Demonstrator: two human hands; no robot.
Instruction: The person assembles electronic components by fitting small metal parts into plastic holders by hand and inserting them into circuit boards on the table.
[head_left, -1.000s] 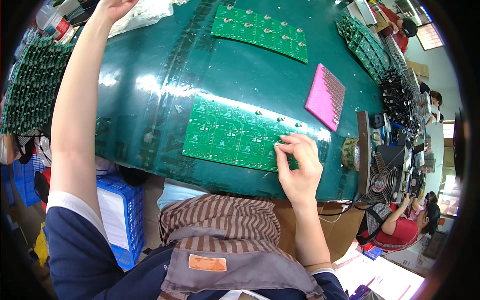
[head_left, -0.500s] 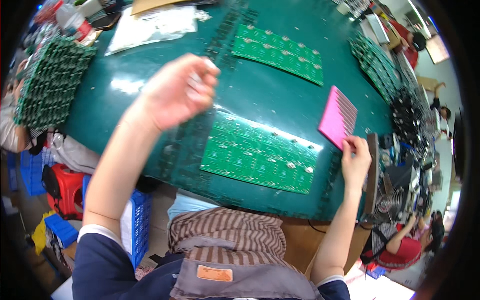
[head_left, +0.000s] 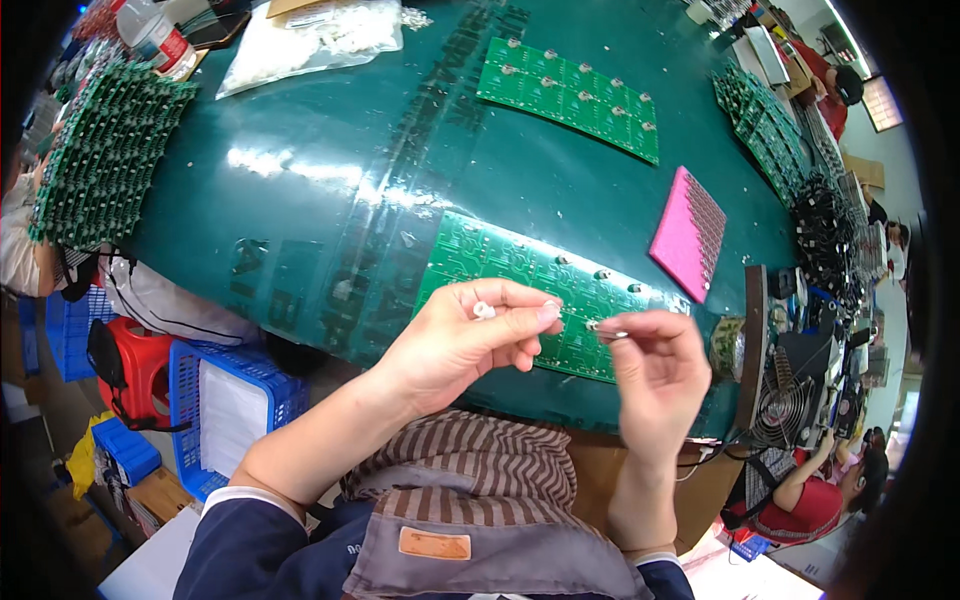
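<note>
While left fingers (head_left: 515, 324) grip a small white cylinder (head_left: 484, 310), right fingers (head_left: 630, 365) pinch a thin, shiny part (head_left: 612, 334).

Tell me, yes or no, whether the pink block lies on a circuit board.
No: the pink block lies on the green table, to the right of the nearer circuit board.

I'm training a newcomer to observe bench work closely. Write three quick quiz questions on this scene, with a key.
1. True or false: the near circuit board lies between the person's body and the far circuit board.
2. What colour is the small piece held in the left hand? (a) red (b) white (c) black
3. Fill in: on the far circuit board, the raised parts stand in ___ rows.

Key: 1. True. 2. b. 3. Two.
</note>
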